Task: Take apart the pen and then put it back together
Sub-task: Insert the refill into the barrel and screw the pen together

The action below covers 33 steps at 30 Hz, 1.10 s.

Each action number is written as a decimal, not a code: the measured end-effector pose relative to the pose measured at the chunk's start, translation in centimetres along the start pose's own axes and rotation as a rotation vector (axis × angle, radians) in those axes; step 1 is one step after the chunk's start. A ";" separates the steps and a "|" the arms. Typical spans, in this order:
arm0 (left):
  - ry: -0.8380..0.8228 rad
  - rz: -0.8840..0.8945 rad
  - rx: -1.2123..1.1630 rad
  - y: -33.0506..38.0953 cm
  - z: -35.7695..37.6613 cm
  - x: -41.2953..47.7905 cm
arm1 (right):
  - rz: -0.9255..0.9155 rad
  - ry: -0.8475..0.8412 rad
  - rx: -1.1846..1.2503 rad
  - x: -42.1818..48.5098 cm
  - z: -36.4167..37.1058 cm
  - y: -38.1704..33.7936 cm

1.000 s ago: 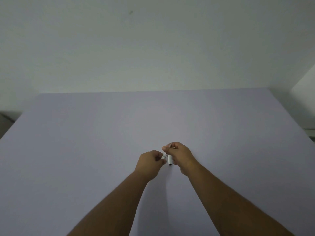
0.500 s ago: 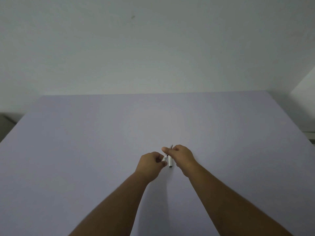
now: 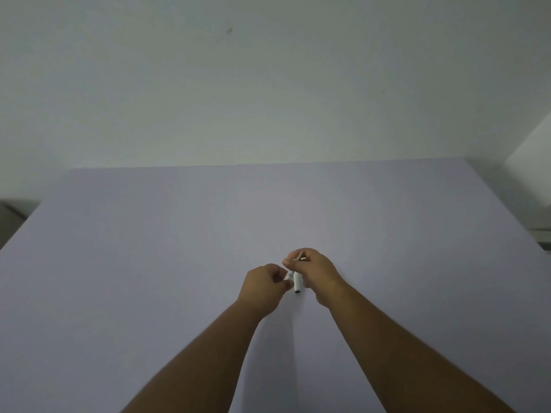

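Both hands meet over the middle of the lavender table (image 3: 149,293). My right hand (image 3: 316,272) is closed around a white pen barrel (image 3: 297,285), whose open dark end points down toward me, and its fingertips also pinch a thin refill (image 3: 299,256) that sticks up past them. My left hand (image 3: 264,286) pinches a small whitish pen part (image 3: 288,276) beside the barrel. The fingers hide most of each piece, so I cannot tell whether the pieces are joined.
A pale wall rises behind the table's far edge. A white block (image 3: 530,162) stands at the right, beyond the table's corner, and a grey object (image 3: 12,216) shows past the left edge.
The hands have stayed together at the same spot. The refill tip sits lower against my right fingers than half a second ago, and the view has tilted slightly.
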State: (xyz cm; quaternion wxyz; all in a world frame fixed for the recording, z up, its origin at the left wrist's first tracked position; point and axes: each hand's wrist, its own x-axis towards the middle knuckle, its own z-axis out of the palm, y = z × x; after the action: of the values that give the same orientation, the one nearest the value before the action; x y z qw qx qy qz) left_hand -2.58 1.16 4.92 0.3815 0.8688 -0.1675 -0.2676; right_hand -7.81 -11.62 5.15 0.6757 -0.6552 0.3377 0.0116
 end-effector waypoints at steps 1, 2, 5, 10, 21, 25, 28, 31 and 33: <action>-0.004 -0.003 -0.003 0.0 0.0 0.0 | 0.003 -0.015 -0.006 0.0 0.0 -0.2; -0.006 -0.008 -0.009 0.0 -0.1 0.0 | 0.013 -0.026 -0.017 0.0 0.0 -0.2; 0.001 -0.018 -0.031 -0.1 -0.5 0.1 | 0.051 -0.033 0.008 -0.1 -0.1 -0.3; 0.000 0.003 -0.023 0.2 -0.5 0.1 | 0.014 0.046 -0.133 -0.1 -0.4 -0.1; -0.015 -0.001 -0.024 0.2 -0.7 0.0 | 0.031 0.051 -0.104 0.0 -0.6 -0.4; -0.012 -0.006 -0.048 0.2 -0.8 0.0 | 0.038 0.000 -0.014 -0.1 -0.5 -0.4; -0.002 -0.017 -0.052 0.4 -1.0 0.1 | 0.010 -0.009 0.022 -0.3 -0.4 -0.5; -0.018 -0.020 -0.049 0.4 -0.8 0.1 | 0.020 0.053 -0.090 -0.1 -0.4 -0.4; -0.018 -0.022 -0.055 0.3 -0.8 0.1 | 0.033 0.021 -0.070 -0.2 -0.4 -0.4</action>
State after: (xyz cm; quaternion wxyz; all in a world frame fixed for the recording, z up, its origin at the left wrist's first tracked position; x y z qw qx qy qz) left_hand -2.06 1.32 5.57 0.4006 0.8574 -0.1541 -0.2839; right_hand -7.93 -11.93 5.61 0.6483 -0.6730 0.3548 0.0276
